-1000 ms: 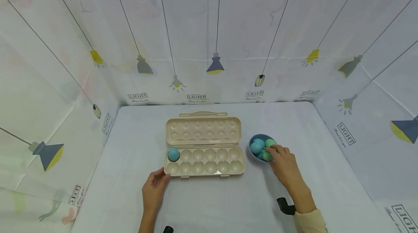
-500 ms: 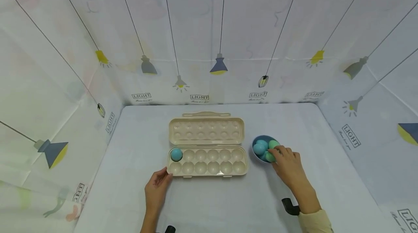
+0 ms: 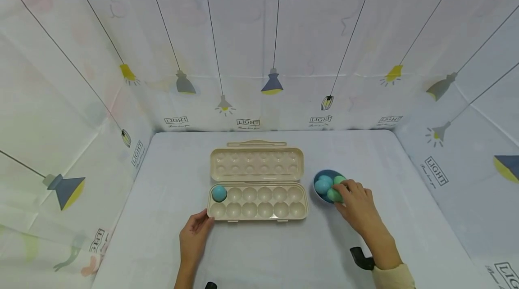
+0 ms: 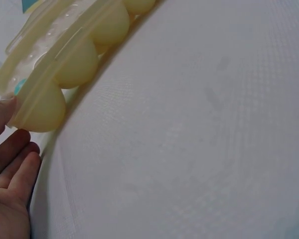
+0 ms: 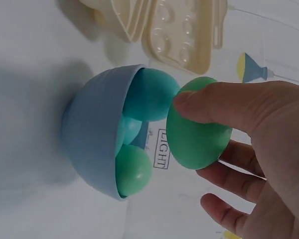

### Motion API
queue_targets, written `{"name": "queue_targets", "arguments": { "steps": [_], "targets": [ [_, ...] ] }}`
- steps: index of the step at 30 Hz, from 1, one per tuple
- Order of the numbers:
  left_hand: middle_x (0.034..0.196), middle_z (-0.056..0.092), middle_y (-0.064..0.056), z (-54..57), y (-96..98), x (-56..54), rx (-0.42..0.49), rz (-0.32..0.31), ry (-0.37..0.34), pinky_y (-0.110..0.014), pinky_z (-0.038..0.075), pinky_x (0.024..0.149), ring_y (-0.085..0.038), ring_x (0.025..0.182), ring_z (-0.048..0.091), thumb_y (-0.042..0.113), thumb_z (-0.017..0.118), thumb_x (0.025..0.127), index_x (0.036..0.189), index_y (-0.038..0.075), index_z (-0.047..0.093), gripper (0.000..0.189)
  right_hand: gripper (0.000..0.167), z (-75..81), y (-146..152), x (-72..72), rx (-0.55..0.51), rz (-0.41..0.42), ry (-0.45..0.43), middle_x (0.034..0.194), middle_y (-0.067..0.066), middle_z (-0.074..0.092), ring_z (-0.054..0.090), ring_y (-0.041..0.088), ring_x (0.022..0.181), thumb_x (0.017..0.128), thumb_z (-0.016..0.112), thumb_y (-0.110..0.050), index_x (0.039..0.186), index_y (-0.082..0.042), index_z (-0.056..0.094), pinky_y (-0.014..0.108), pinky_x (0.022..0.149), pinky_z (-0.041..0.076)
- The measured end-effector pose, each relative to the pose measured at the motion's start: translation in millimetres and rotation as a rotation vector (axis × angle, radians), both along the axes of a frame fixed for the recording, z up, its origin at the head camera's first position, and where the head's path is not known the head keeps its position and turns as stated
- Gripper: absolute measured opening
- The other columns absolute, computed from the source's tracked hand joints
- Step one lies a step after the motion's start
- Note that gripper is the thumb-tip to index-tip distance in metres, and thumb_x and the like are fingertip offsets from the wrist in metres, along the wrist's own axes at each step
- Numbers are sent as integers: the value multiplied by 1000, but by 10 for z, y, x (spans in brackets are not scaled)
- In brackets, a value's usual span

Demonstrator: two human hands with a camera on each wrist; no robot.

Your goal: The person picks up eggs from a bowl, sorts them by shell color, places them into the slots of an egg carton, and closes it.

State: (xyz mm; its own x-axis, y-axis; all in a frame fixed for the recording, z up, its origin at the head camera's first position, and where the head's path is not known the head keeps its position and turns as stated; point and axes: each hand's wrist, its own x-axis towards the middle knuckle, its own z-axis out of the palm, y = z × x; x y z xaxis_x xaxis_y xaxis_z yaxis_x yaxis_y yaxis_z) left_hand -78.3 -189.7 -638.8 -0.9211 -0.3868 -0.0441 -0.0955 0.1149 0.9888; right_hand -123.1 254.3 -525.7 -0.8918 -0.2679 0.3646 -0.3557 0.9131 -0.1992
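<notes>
My right hand [image 3: 357, 203] pinches a green toy egg [image 5: 199, 124] between thumb and fingers; in the right wrist view it is just outside the mouth of a blue bowl [image 5: 89, 129]. Blue eggs [image 5: 152, 94] and another green egg [image 5: 133, 170] lie in that bowl. To the left is a cream egg box [image 3: 257, 216], its lid [image 3: 257, 176] folded back. One blue egg [image 3: 219, 193] sits in the leftmost cup of its back row. My left hand [image 3: 194, 235] holds the box's front left corner, thumb [image 4: 1, 115] on the rim and fingers below.
A white cloth covers the table [image 3: 259, 253]. Behind and at both sides hangs a white curtain [image 3: 239, 32] printed with lamps. The bowl stands a short way right of the egg box. A black wrist mount [image 3: 361, 258] juts out beside my right forearm.
My right hand has lifted the green egg slightly in the bowl. The left hand keeps its hold on the box corner. The whole head view has shifted a little.
</notes>
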Motion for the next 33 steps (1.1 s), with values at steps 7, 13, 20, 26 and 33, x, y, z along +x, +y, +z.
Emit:
{"name": "queue_targets", "arguments": {
  "steps": [7, 13, 20, 26, 33],
  "targets": [
    [124, 71, -12, -6, -32, 28, -11, -3, 30, -8, 55, 88, 9, 104, 65, 22, 80, 87, 118, 6, 70, 36, 50, 114, -163, -92, -58, 62, 64, 106, 16, 59, 58, 36, 97, 71, 88, -7, 113, -4, 63, 51, 74, 49],
    [124, 71, -12, 4, -53, 49, -12, -4, 29, -9, 55, 89, 10, 104, 64, 23, 79, 88, 118, 6, 70, 35, 46, 137, -401, -181, -187, 87, 34, 107, 16, 58, 59, 30, 94, 76, 84, -11, 113, 0, 59, 47, 77, 58],
    [125, 70, -11, 10, -64, 70, 1, -8, 16, -10, 55, 90, 8, 105, 65, 22, 79, 88, 118, 6, 70, 35, 45, 142, -750, -272, -350, 74, -91, 110, 14, 59, 59, 21, 89, 84, 76, -19, 120, 0, 55, 39, 75, 58],
    [125, 70, -11, 0, -75, 56, -2, -9, 19, -9, 55, 90, 2, 109, 66, 24, 80, 87, 118, 7, 70, 37, 46, 116, -1101, -380, -394, 160, 5, 109, 11, 61, 61, 18, 86, 83, 77, -18, 124, -6, 61, 35, 71, 59],
    [124, 70, -14, -40, -53, 8, 15, -28, 71, -12, 56, 90, -2, 109, 68, 20, 80, 87, 117, 6, 71, 35, 42, 151, -1608, -445, -369, 243, -88, 114, 10, 65, 66, 20, 93, 86, 75, -17, 125, -7, 62, 36, 77, 62]
  ]
}}
